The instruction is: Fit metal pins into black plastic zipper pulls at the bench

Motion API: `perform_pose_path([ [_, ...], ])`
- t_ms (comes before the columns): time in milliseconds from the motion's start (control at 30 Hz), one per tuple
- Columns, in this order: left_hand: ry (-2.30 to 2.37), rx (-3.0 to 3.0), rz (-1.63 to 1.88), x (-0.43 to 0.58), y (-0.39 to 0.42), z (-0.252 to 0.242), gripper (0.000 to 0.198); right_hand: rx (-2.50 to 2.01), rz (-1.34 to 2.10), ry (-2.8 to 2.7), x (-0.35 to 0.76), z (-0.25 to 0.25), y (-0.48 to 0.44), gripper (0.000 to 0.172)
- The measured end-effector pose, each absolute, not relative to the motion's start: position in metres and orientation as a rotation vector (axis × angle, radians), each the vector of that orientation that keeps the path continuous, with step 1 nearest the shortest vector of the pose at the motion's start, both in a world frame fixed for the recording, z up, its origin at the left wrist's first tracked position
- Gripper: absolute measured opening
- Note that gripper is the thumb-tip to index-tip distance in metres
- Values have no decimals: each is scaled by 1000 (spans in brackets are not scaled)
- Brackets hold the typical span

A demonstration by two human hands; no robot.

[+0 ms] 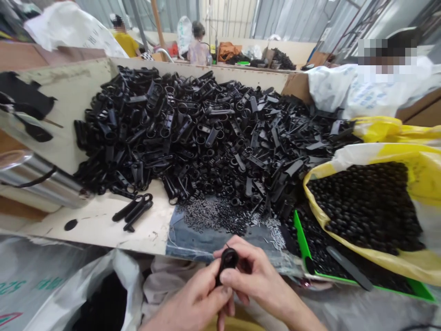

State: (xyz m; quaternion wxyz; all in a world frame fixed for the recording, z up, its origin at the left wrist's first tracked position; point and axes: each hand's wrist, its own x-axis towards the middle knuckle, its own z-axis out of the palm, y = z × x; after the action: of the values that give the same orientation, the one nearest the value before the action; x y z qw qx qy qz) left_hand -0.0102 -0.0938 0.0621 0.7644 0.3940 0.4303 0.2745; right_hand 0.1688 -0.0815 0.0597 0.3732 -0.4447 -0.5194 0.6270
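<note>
While shiny pins (275, 234) litter denim (201, 241), both hands (198, 292) (257, 273) hold a ringed part (228, 258).

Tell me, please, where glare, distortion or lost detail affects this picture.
In the head view, glare streaks the metal cylinder; the corrugated wall looks stretched toward the upper right; the lower-left white sack shows only black inside, and the black plastic part between the fingers shows little detail.

Black plastic parts (179, 124) are all heaped behind the flat blue cloth (196, 242), shiny metal cylinder (57, 187) off left, yellow-and-white plastic bag (427, 179) right.
</note>
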Motion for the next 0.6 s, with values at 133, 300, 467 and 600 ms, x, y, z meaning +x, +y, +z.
perform_pose_path([
  [133, 1096, 1008, 873, -16, -99, 68, 26, -1089, 1357, -1349, 159, 54, -84, 19],
  [300, 1262, 1261, 1012, -23, -98, 60, 26, -1099, 1207, -1463, 149, 44, -78, 17],
  [467, 1207, 1181, 947, -34, -99, 43, 45, -1192, 1154, -1488, 122, 31, -65, 30],
  [600, 1230, 930, 958, -61, -94, 39, 57, -1147, 1214, -1609, 104, 35, -37, 30],
])
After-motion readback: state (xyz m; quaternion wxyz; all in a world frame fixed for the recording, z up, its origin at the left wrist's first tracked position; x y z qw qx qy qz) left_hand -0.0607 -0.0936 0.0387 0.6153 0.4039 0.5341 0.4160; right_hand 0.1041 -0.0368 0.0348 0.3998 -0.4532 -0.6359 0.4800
